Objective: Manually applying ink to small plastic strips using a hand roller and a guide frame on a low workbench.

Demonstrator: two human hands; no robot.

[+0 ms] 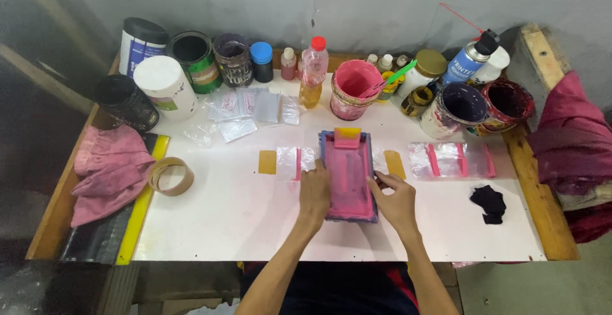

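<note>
Both hands (315, 191) (396, 199) on pink screen frame (348, 175)

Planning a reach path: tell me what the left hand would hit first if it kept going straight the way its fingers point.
The left hand points away along the pink-stained screen frame. Continuing, it would probably meet the clear plastic bag first, though height is unclear.

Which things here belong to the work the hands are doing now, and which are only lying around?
In use:
left hand
right hand
pink printing frame
clear plastic bag under it

Lying about:
tape roll
pink cloth
spray can
black rag
</note>
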